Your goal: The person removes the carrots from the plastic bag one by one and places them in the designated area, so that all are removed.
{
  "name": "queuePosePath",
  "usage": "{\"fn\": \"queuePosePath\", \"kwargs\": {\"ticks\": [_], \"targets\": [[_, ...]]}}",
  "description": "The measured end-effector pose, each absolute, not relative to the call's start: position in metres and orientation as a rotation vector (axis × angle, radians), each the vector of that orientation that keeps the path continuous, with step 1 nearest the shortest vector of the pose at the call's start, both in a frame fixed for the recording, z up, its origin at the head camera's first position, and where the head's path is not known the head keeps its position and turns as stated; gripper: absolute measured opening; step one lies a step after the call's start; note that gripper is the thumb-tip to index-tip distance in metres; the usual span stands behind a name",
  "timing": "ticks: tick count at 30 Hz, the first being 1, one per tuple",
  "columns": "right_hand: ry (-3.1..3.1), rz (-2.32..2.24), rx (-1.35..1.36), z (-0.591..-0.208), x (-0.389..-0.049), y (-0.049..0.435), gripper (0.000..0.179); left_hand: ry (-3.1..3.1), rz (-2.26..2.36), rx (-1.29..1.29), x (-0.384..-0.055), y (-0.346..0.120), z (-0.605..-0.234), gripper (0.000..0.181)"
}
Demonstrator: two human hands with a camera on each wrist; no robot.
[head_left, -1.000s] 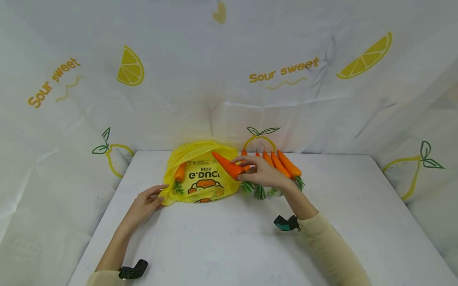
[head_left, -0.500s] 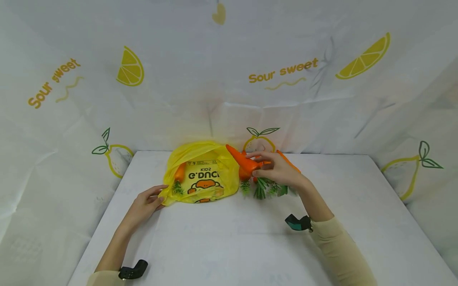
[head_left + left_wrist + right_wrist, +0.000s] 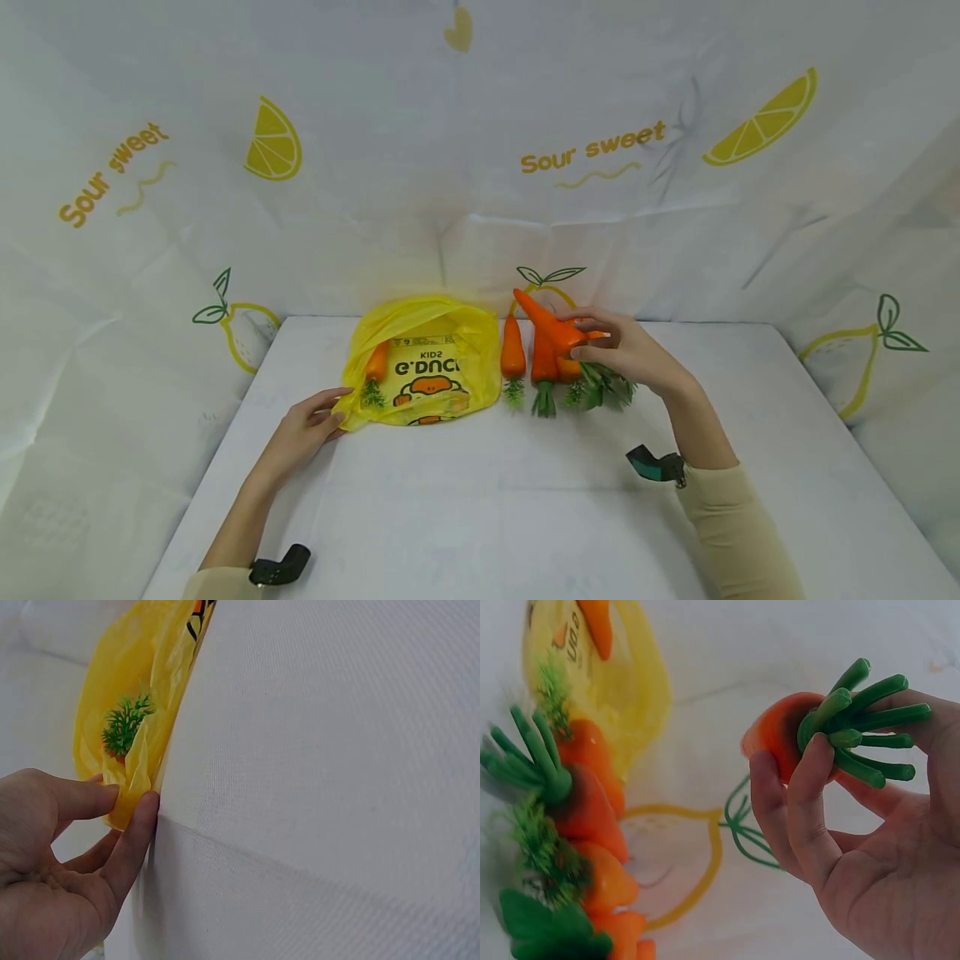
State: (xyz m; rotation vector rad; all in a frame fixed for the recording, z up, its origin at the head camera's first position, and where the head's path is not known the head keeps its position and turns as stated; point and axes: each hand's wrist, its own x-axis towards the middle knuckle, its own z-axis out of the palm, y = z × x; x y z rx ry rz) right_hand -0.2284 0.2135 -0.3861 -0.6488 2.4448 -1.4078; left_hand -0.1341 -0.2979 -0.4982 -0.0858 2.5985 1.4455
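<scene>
My left hand [image 3: 303,421] pinches the near left edge of a yellow plastic bag [image 3: 480,392], whose mouth gapes. Inside the bag lies a carrot [image 3: 377,364]; its feathery green top [image 3: 127,726] shows in the left wrist view. With thumb and fingertips my right hand [image 3: 633,348] holds another carrot [image 3: 546,325] near its stem end, tip pointing up and left. Short green stalks [image 3: 870,724] stick out of it in the right wrist view. This carrot is raised over a row of carrots, where one carrot [image 3: 513,354] lies nearest the bag. The right hand partly hides the row.
Green tops of several carrots point toward me, including a broad leafy top [image 3: 551,926] in the right wrist view. The white table [image 3: 465,517] ends at a white printed cloth [image 3: 375,217] hanging behind the bag and carrots.
My right hand has carried the held carrot rightward, from in front of the bag's mouth to over the row. My left hand and the bag stay still.
</scene>
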Motion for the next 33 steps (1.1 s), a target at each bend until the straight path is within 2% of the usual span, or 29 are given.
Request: {"fn": "queuePosePath", "kwargs": {"ticks": [11,33], "targets": [[2.527,-1.365,-0.588,-0.382,-0.227,0.252,0.049,2.599,1.453,-0.076,-0.134,-0.298,-0.496,0.047],[2.577,-1.250,-0.379,-0.408,-0.238,0.311,0.055,2.587,1.465,-0.084,-0.132,-0.297,-0.495,0.046]]}}
